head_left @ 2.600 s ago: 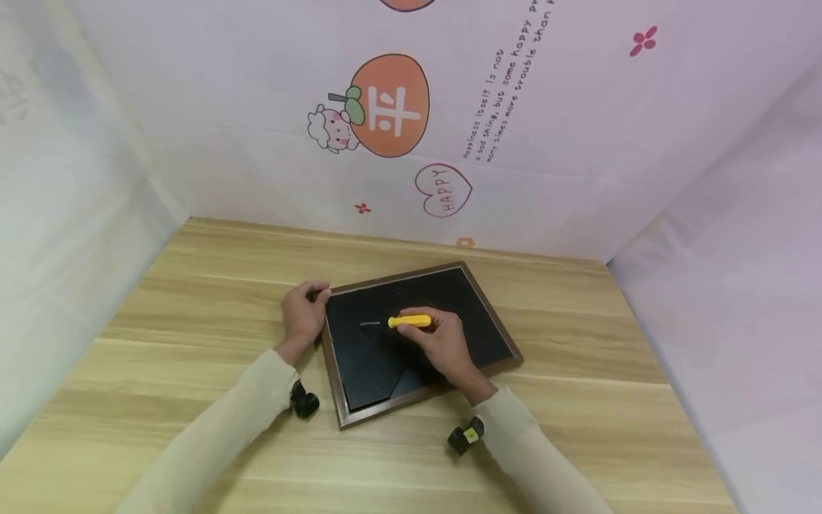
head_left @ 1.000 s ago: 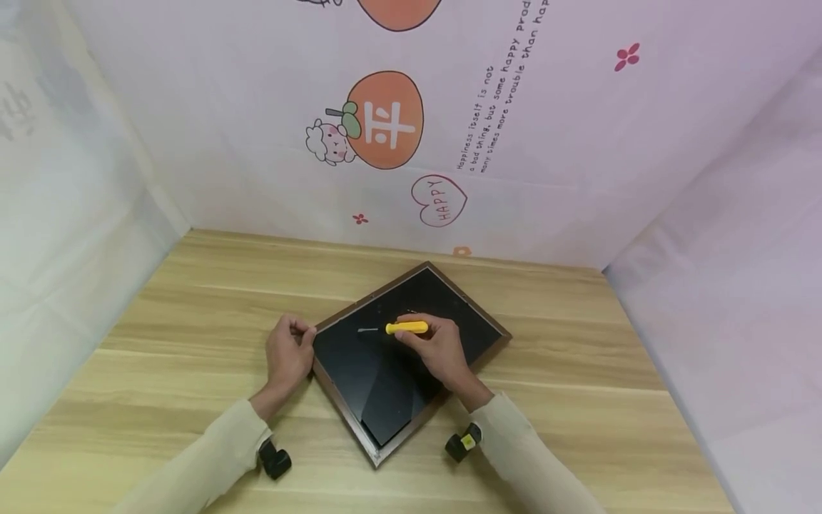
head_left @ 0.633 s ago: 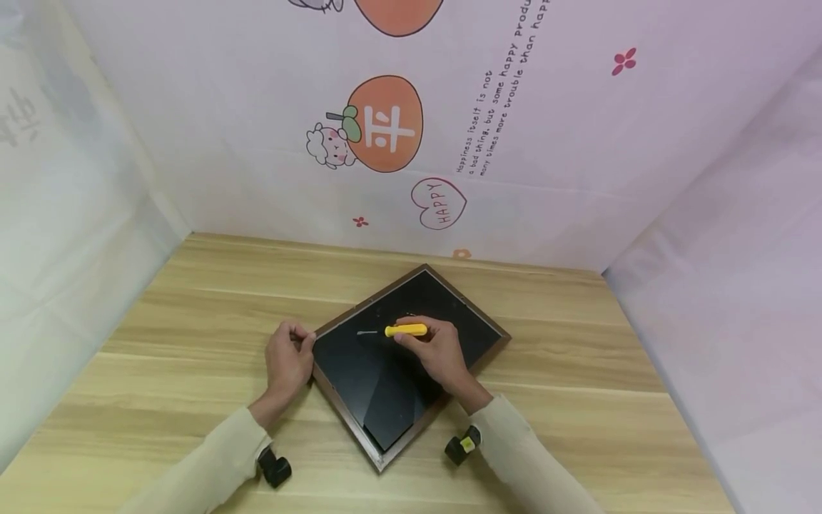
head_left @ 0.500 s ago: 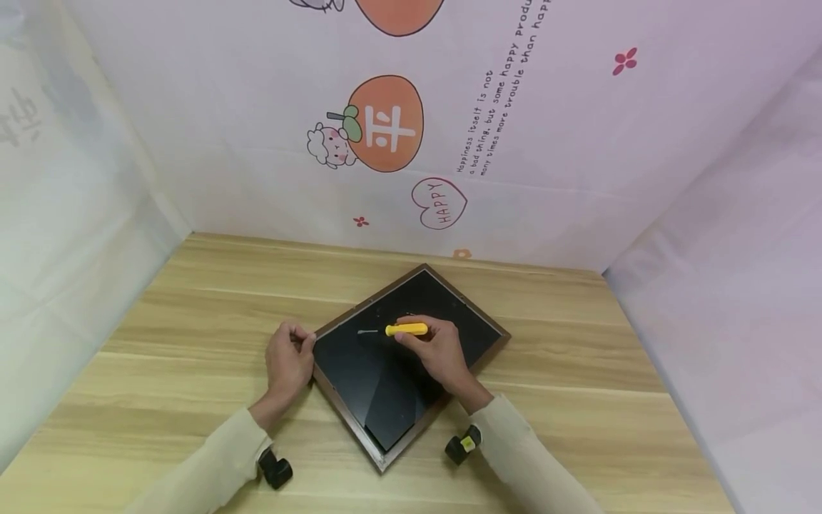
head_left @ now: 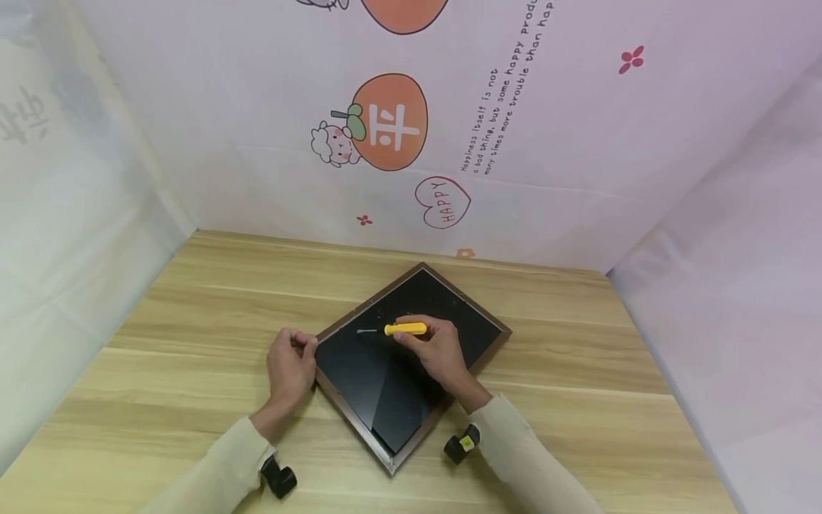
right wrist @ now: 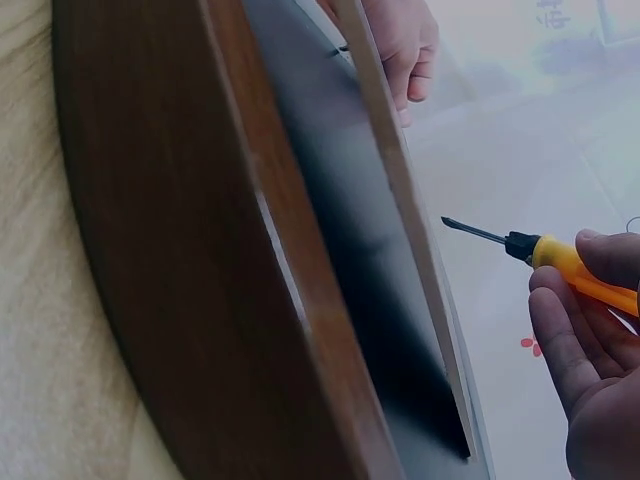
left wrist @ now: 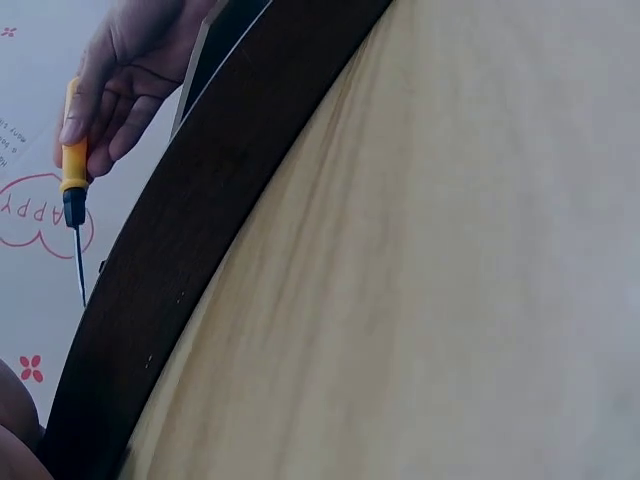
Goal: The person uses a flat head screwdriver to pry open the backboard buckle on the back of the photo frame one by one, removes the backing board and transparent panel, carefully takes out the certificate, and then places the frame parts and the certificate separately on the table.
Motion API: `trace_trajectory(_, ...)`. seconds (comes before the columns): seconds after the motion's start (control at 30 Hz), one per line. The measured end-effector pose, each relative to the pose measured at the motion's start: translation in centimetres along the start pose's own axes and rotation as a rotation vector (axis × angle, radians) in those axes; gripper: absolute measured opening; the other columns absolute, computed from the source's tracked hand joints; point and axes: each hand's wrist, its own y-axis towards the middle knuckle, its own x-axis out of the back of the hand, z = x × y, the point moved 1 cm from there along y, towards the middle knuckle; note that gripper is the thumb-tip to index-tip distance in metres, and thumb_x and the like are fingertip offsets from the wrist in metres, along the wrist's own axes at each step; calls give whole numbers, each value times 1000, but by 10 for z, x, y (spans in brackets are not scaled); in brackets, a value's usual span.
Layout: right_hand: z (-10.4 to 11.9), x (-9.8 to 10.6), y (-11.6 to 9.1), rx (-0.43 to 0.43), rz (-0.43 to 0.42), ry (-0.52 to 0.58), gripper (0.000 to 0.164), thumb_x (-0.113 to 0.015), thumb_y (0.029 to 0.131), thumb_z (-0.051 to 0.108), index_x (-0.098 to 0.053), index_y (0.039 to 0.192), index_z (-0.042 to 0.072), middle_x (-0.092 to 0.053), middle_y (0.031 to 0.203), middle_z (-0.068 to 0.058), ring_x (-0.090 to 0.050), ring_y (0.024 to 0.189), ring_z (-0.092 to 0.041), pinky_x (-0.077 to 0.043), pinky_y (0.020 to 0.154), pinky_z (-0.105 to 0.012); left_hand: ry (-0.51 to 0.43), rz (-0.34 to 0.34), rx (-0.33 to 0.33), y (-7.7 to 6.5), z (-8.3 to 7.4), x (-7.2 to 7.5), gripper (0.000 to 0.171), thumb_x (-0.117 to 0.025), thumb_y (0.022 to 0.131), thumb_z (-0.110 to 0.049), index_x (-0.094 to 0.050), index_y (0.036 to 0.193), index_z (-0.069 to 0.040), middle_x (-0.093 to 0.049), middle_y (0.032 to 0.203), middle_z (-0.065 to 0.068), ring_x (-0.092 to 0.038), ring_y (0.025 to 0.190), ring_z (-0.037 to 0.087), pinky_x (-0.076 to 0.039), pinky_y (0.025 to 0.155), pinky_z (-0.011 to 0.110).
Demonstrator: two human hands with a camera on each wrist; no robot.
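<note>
In the head view a brown picture frame point(head_left: 349, 412) lies on the table with its black backing point(head_left: 353, 371) upward, turned so one corner points at the person. A flat black stand leg point(head_left: 398, 407) runs along the backing. My left hand point(head_left: 291, 368) grips the frame's left corner between thumb and curled fingers. My right hand point(head_left: 439, 351) holds a screwdriver by its yellow handle point(head_left: 411, 328), above the backing. Its metal shaft points left; in the right wrist view the tip point(right wrist: 447, 221) stands apart from the frame.
The wooden table point(head_left: 565, 392) surrounds the frame. Behind it rises a white printed curtain point(head_left: 546, 207), with plain white sheets at left and right. A black wrist camera point(head_left: 279, 477) sits at the left cuff, another camera point(head_left: 461, 444) at the right.
The picture frame has turned counterclockwise on the table, its near corner swinging right. My left hand has come nearer the person with its corner. The right hand keeps the screwdriver nearly still.
</note>
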Motion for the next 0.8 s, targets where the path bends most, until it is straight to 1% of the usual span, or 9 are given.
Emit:
trace_trajectory(0.1,-14,-1,4,17,-3,0,24,-77,85,11,-74,109,7,-73,109,-12,-61,83,-14,-53,72,-14,10,60,17,3,1,4,10,-65,92,-6,-58,95,-1,-70,98,20,-68,89,32,-53,72,29)
trace_trajectory(0.23,-16,0,4,8,-7,-1,23,-77,85,12,-75,108,8,-73,109,-11,-61,82,-12,-53,71,-14,44,190,24,14,0,11,12,-64,93,-10,-62,101,0,-69,99,19,-67,93,31,-55,79,38)
trace_trajectory(0.3,-18,-1,4,2,-4,5,24,-77,85,13,-74,108,7,-73,109,-12,-60,81,-12,-53,70,-14,72,268,19,21,-1,13,15,-63,94,-11,-65,105,-1,-70,100,18,-67,93,30,-56,81,40)
trace_trajectory(0.37,-18,0,3,-2,-1,14,25,-77,85,13,-74,109,6,-72,111,-13,-59,81,-11,-52,70,-13,106,359,7,29,-3,14,18,-62,95,-12,-68,108,-1,-71,102,17,-67,93,29,-56,81,41)
trace_trajectory(0.47,-18,0,2,-9,4,28,26,-77,85,12,-74,110,5,-71,112,-14,-59,82,-11,-51,70,-13,148,505,-19,44,-6,13,23,-59,97,-14,-68,114,-1,-71,108,17,-66,98,30,-56,84,43)
trace_trajectory(0.57,-19,2,1,-13,2,28,26,-77,85,12,-74,110,6,-72,112,-13,-59,81,-10,-52,70,-13,181,635,-52,61,-11,8,26,-57,100,-16,-67,118,-2,-69,114,18,-63,107,33,-53,91,46)
trace_trajectory(0.63,-19,2,0,-15,2,20,25,-77,85,13,-74,109,7,-72,111,-11,-59,81,-10,-52,69,-14,189,702,-60,73,-15,3,27,-55,101,-18,-67,120,-2,-68,117,18,-61,111,34,-51,96,47)
trace_trajectory(0.73,-21,3,-1,-13,3,15,24,-77,85,13,-74,109,8,-72,109,-12,-59,80,-11,-52,69,-15,172,777,-25,87,-23,-10,30,-55,101,-22,-67,122,-4,-67,121,17,-59,116,34,-49,101,48)
trace_trajectory(0.8,-23,3,-1,-11,2,14,24,-77,85,13,-74,109,7,-73,108,-12,-59,81,-11,-52,70,-15,177,810,-30,95,-28,-21,32,-54,102,-23,-65,124,-4,-66,123,16,-59,117,33,-49,102,47)
